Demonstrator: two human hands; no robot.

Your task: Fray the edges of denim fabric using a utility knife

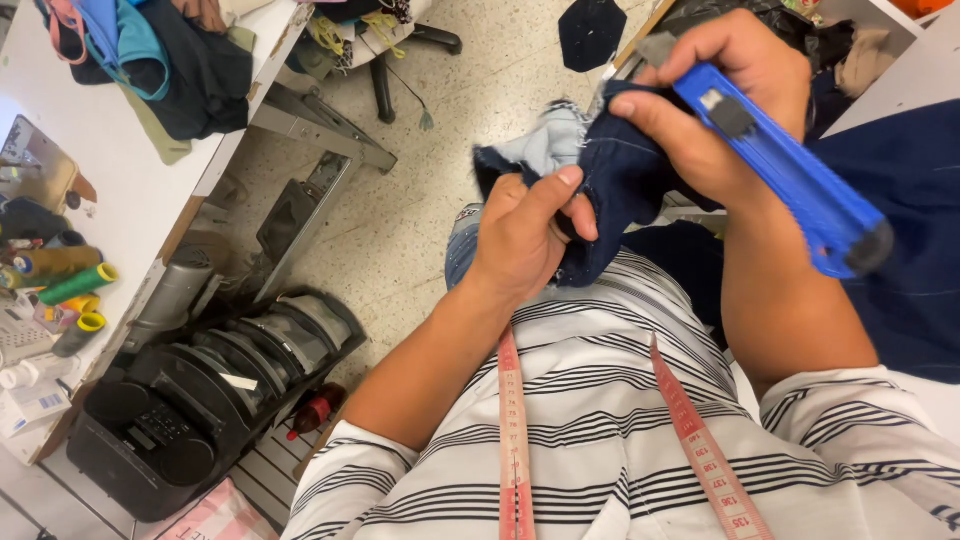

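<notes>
Open floor beyond the denim piece; blocked left by table edge, black radio, and chair base.

- this is a tailoring or sewing workshop, the kind of small room where clothes get altered.
- a white worktable on a metal frame stands at the left, with garments heaped at its far end.
- thread spools in green, yellow and olive lie along the table's near edge.
- a pink measuring tape hangs round the person's neck over a striped shirt.
- dark denim fabric with a frayed pale edge is being worked with a blue utility knife.
- the speckled terrazzo floor carries a fabric scrap and an office chair base.
</notes>
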